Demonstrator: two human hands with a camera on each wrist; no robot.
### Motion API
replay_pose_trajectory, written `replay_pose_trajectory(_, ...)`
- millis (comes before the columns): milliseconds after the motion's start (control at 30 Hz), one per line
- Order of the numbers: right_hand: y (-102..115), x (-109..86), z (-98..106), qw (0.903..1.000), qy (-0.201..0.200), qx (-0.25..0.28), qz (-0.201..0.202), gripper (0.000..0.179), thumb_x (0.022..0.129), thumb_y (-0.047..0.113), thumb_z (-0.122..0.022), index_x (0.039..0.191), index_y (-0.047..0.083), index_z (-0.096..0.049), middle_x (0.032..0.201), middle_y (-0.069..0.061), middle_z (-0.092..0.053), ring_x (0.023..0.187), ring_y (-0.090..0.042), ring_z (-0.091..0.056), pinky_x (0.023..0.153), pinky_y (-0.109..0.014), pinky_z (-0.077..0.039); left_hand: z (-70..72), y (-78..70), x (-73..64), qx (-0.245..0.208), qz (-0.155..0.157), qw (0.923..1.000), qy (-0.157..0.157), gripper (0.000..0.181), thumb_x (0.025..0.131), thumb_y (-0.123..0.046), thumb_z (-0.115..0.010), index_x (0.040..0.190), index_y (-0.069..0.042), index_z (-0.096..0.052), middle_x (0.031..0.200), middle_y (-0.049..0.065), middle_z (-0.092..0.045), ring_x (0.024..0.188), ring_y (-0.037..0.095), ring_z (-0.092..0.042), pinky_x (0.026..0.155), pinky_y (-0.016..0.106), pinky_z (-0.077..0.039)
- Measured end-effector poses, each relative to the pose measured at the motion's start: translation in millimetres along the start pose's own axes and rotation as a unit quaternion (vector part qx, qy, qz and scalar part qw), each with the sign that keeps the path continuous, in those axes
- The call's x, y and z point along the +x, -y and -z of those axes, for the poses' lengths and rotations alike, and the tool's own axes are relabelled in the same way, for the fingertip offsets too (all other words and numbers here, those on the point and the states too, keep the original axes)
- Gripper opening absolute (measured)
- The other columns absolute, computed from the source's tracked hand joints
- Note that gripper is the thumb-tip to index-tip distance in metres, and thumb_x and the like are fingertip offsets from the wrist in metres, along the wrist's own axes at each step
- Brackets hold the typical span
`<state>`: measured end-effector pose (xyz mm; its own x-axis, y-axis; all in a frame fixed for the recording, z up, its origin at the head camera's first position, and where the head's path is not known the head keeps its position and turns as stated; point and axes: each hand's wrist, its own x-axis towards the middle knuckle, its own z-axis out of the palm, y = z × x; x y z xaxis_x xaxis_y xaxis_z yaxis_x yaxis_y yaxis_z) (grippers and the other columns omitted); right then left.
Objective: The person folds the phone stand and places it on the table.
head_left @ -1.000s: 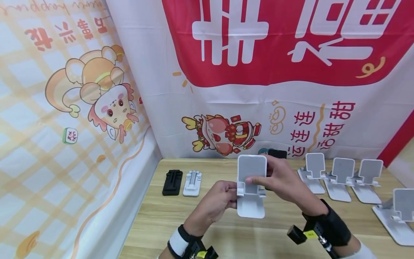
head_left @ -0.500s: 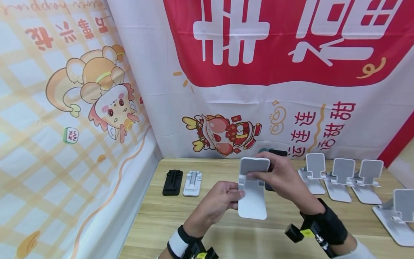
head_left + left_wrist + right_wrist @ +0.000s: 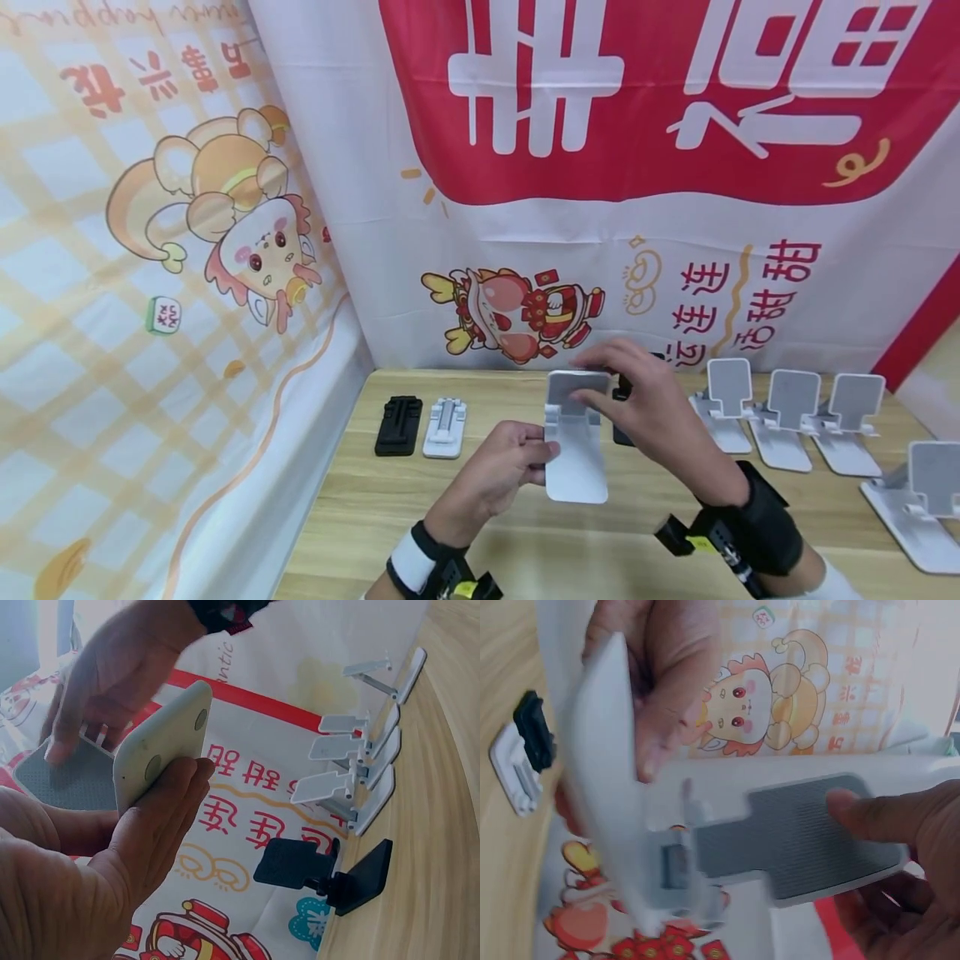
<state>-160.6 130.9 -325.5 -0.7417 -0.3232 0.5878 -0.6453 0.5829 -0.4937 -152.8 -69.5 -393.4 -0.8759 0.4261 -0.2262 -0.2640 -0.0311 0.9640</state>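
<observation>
A white phone stand (image 3: 576,471) is held up over the table, with its grey-padded rest plate (image 3: 802,840) swung out from the flat base (image 3: 604,750). My left hand (image 3: 498,467) grips the base by its left side, thumb on the front. The left wrist view shows its fingers lying along the underside, where round pads (image 3: 153,766) sit. With thumb on the grey pad and fingers behind the upper edge, my right hand (image 3: 648,408) pinches the rest plate. Part of the hinge is blurred in the right wrist view.
A folded black stand (image 3: 399,425) and a folded white stand (image 3: 446,427) lie at the back left. Several unfolded white stands (image 3: 793,400) stand to the right. Behind my right hand is an unfolded black stand (image 3: 289,862). A printed cloth (image 3: 510,225) hangs behind the wooden table (image 3: 540,550).
The rest plate has tipped relative to the base and looks shorter from above. My left thumb has come onto the base's front. My right hand has shifted slightly left, still at the plate.
</observation>
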Motion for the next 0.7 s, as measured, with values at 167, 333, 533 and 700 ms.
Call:
replay_pose_trajectory(167, 8.5, 3.7, 3.5, 0.9956, -0.021, -0.049, 0.077, 0.03, 0.07, 0.005, -0.082, 0.096, 0.017, -0.074, 0.096, 0.007, -0.061, 0.092, -0.008, -0.056, 0.073, -0.027, -0.057, 3.8, 4.4, 2.0, 0.003, 0.01, 0.9998, -0.015, 0.031, 0.095, -0.01, -0.058, 0.119, 0.009, -0.06, 0.106, 0.015, -0.071, 0.093, 0.023, -0.07, 0.079, 0.035, -0.058)
replay_pose_trajectory(333, 13.9, 3.0, 1.7, 0.9919, -0.031, -0.079, 0.095, 0.025, 0.069, 0.003, -0.083, 0.09, 0.015, -0.076, 0.089, 0.007, -0.061, 0.084, -0.007, -0.054, 0.065, -0.025, -0.054, 8.8, 2.5, 1.0, 0.007, 0.007, 0.9997, -0.021, 0.031, 0.094, -0.013, -0.059, 0.119, 0.006, -0.062, 0.106, 0.013, -0.071, 0.092, 0.021, -0.07, 0.08, 0.033, -0.058)
replay_pose_trajectory(533, 21.7, -6.4, -9.3, 0.9861, -0.025, -0.083, 0.142, 0.022, 0.065, 0.003, -0.085, 0.082, 0.013, -0.076, 0.082, 0.007, -0.063, 0.08, -0.005, -0.056, 0.067, -0.023, -0.057, 16.8, -6.7, -2.9, 0.004, -0.014, 0.9992, -0.037, 0.032, 0.095, -0.015, -0.058, 0.12, 0.004, -0.064, 0.115, 0.014, -0.068, 0.093, 0.019, -0.068, 0.081, 0.032, -0.058)
replay_pose_trajectory(700, 26.5, -19.1, -22.7, 0.983, -0.017, -0.084, 0.163, 0.024, 0.061, 0.003, -0.086, 0.079, 0.015, -0.076, 0.081, 0.007, -0.064, 0.078, -0.005, -0.055, 0.064, -0.023, -0.057, 22.8, -12.2, -6.7, -0.008, -0.026, 0.9983, -0.051, 0.031, 0.096, -0.013, -0.055, 0.119, 0.006, -0.064, 0.112, 0.016, -0.069, 0.094, 0.02, -0.068, 0.08, 0.031, -0.058)
